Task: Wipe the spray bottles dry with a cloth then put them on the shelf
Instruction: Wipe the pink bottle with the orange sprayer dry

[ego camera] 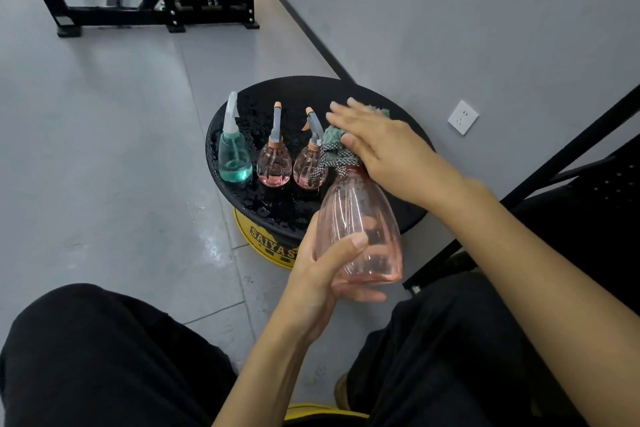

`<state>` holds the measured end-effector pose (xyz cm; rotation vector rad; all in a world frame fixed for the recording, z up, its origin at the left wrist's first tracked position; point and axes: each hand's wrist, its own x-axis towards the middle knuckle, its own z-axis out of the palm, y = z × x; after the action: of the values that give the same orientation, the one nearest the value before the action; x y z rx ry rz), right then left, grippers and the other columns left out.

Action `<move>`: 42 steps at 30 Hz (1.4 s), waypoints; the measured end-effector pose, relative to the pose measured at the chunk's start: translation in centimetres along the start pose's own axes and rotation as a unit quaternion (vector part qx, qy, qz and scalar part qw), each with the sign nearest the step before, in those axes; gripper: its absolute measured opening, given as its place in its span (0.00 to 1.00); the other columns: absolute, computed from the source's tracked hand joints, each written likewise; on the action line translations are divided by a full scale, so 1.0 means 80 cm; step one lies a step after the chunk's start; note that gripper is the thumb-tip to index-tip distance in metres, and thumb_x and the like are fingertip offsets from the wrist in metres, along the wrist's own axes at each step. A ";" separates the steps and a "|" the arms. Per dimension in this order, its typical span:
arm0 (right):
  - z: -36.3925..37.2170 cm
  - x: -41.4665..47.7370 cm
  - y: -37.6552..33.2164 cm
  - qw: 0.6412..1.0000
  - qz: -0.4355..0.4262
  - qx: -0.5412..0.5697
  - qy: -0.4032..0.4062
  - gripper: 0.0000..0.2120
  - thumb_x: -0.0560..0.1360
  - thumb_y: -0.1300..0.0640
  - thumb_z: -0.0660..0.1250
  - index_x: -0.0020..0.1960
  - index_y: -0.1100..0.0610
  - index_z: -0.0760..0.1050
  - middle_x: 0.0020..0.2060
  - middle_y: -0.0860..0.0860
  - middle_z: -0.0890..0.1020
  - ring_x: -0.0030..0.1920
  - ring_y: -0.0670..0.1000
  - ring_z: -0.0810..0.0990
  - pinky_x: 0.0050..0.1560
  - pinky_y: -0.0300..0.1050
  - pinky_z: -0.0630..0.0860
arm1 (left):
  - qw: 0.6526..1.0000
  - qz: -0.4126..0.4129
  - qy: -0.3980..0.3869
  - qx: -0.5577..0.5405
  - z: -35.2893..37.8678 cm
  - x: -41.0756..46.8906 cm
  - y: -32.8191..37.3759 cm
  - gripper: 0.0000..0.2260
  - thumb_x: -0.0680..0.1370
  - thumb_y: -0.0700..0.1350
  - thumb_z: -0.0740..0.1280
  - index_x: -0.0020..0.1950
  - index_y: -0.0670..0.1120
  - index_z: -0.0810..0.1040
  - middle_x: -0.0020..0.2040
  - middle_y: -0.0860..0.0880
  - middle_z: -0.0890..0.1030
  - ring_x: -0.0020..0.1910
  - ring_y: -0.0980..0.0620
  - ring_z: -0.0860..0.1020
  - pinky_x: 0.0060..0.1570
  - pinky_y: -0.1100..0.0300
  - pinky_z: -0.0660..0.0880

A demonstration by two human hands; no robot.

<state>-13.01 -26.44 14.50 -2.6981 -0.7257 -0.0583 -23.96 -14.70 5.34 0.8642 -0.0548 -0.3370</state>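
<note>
Head camera: a seated person wipes a large pink bottle (360, 229), held in the air just in front of a round black stand (263, 104) dotted with water. The left hand (325, 274) wraps the bottle's base, thumb across its front. The right hand (377, 146) presses a green cloth (334, 144) over the top, fingers fairly flat, hiding the spray head. Three more bottles stand on the stand behind it: a teal bottle (235, 156) at the far left, then two small pink bottles (273, 163) (310, 165). The large bottle looks nearly empty, so probably light; its thin clear plastic likely flexes and runs slick while wet. The ribbed body low down, or the neck, seems the surest hold. Yellow lettering under the stand reads "SAIYAS", the rest hidden. No shelf is in view.
</note>
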 end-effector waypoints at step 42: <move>0.003 -0.018 -0.009 0.998 -0.004 0.059 0.036 0.19 0.82 0.57 0.56 0.73 0.54 0.66 0.73 0.47 0.66 0.76 0.45 0.56 0.76 0.49 0.54 | 1.000 0.007 -0.014 0.001 -0.006 0.002 0.003 0.30 0.64 0.51 0.71 0.66 0.55 0.72 0.59 0.44 0.81 0.49 0.43 0.83 0.29 0.54 0.80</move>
<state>-14.62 -26.43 14.33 -2.5672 -0.6956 -0.1118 -23.68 -14.26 5.21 0.8617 -0.0874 -0.3371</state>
